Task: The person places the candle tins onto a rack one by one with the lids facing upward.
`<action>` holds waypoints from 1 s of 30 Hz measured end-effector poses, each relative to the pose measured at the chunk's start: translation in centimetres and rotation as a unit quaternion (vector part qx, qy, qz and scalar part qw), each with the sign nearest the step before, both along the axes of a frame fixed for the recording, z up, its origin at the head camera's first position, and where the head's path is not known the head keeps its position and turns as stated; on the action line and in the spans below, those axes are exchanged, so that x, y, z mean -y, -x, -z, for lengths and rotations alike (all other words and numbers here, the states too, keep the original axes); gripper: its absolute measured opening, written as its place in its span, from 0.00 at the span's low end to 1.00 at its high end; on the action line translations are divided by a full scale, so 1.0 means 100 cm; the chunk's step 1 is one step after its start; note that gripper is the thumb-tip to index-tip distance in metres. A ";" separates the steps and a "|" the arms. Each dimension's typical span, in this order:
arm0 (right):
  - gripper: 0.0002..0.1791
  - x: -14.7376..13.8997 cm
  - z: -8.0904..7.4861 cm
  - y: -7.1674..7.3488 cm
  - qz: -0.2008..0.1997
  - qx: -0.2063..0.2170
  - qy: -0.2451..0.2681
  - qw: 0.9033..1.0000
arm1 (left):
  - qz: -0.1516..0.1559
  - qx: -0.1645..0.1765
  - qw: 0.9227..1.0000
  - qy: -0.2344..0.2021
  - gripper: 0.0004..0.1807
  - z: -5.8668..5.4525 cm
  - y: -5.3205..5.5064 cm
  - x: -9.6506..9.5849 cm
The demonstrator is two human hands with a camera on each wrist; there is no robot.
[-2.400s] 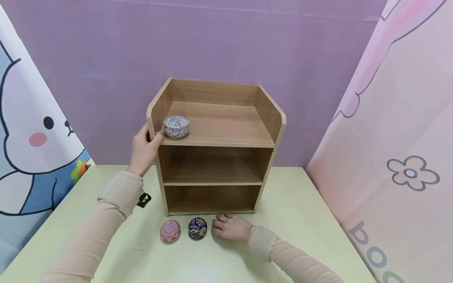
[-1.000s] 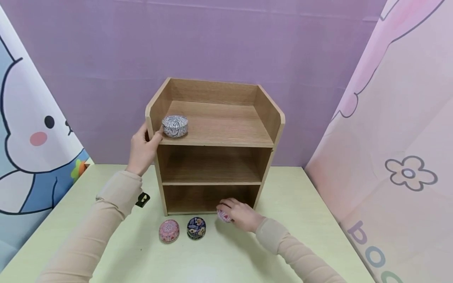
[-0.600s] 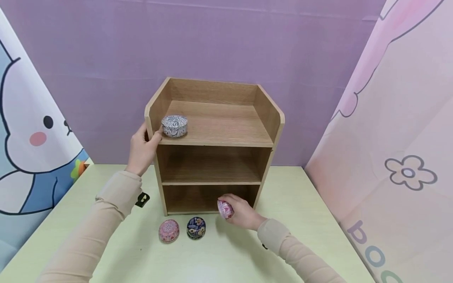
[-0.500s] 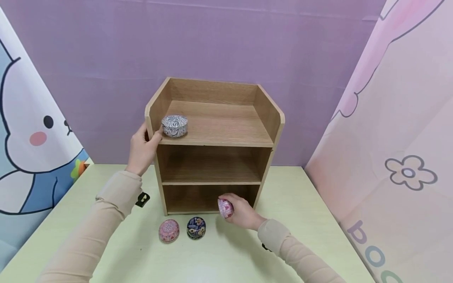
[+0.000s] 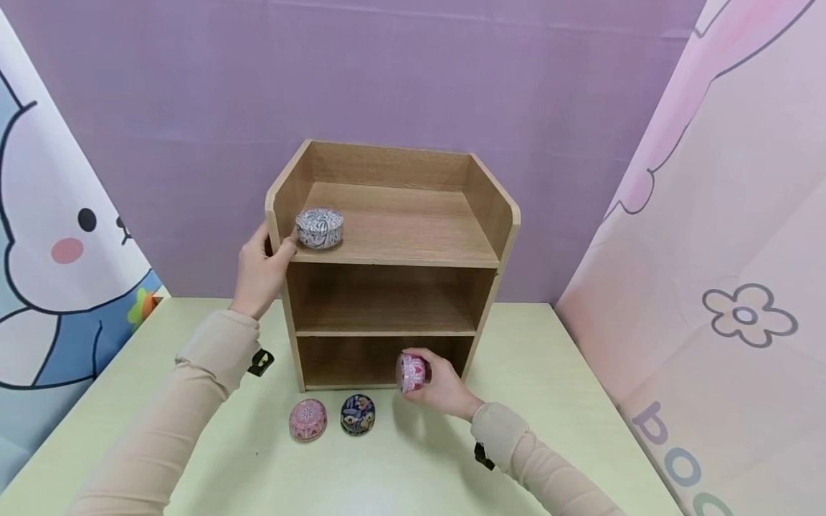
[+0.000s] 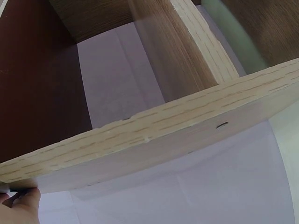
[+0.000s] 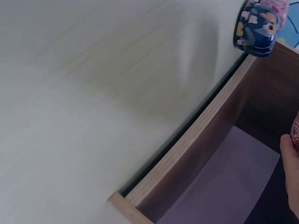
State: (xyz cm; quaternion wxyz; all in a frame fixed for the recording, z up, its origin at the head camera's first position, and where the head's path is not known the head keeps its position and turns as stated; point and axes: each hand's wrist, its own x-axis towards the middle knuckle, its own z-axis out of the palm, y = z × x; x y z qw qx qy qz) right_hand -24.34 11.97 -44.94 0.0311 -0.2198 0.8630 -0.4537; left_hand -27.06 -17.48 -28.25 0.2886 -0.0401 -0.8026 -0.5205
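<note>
A small wooden shelf unit (image 5: 387,334) stands on the table, with three tiers. My left hand (image 5: 260,278) grips its left side panel near the top, thumb on the front edge by the black-and-white patterned tin (image 5: 319,229) on the top board. My right hand (image 5: 447,389) holds a round pink-and-red patterned tin (image 5: 412,373), tipped on its side, in front of the bottom compartment. In the right wrist view only a sliver of that tin (image 7: 295,133) shows at the right edge, beside the thumb.
On the pale table (image 5: 258,473), just before the shelf, lie a pink patterned tin (image 5: 307,420) and a dark blue floral tin (image 5: 358,415). A purple backdrop (image 5: 413,72) hangs behind, with printed panels at both sides.
My right hand has lifted the pink-and-red tin off the table and turned it on its side before the bottom compartment. My left hand keeps its grip on the shelf panel.
</note>
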 end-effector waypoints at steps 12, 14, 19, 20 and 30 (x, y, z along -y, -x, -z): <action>0.40 0.008 -0.010 -0.010 0.006 0.094 0.130 0.987 | 0.002 -0.003 1.000 -0.003 0.19 0.000 0.001 0.000; 0.39 0.010 -0.013 -0.013 0.009 0.109 0.139 0.984 | 0.001 -0.004 1.000 -0.003 0.19 0.001 0.001 0.000; 0.38 0.012 -0.009 -0.016 0.013 0.129 0.159 0.979 | 0.002 -0.005 1.000 -0.004 0.19 0.001 0.001 0.000; 0.38 0.012 -0.008 -0.016 0.013 0.129 0.162 0.978 | 0.003 -0.005 1.000 -0.004 0.19 0.001 0.001 0.000; 0.37 0.015 -0.028 -0.029 0.011 0.136 0.173 0.975 | 0.009 0.000 1.000 -0.008 0.20 0.000 0.000 0.000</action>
